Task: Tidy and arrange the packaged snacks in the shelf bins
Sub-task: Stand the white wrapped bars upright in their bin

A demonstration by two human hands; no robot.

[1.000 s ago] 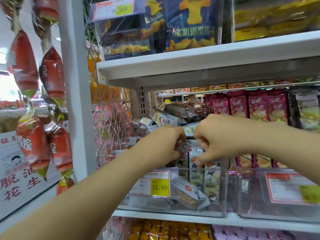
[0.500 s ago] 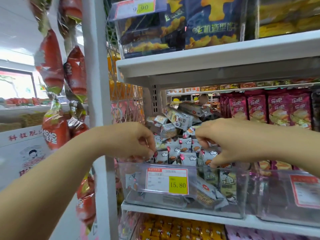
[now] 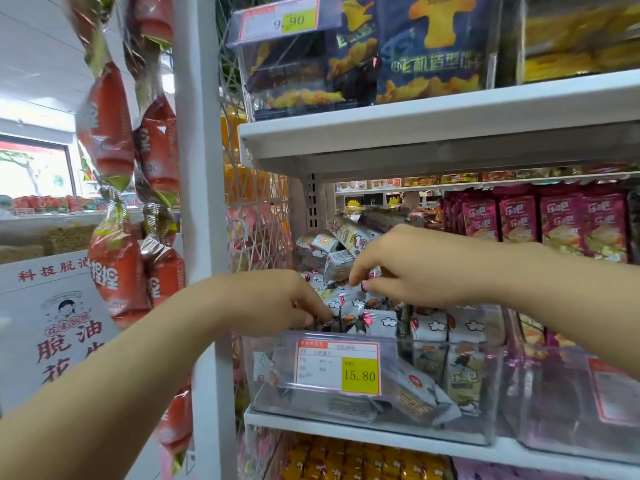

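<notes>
Materials and finishes. The clear bin (image 3: 433,341) is rigid transparent plastic, smooth and glossy, with bright reflections along its rim. The white snack packets (image 3: 379,323) inside it are wrapped in thin printed film, shiny and creased at the crimped ends. The price label (image 3: 337,367) on the bin front is matt printed paper behind a clear sleeve. The shelf board (image 3: 415,126) and upright post (image 3: 197,168) look like white-painted metal with a smooth satin finish. The hanging red packets (image 3: 110,133) are glossy, crinkled foil-like film. The magenta packets (image 3: 561,220) and dark blue bags (image 3: 429,46) are glossy plastic film. The wire mesh panel (image 3: 256,202) is thin coated wire.
</notes>
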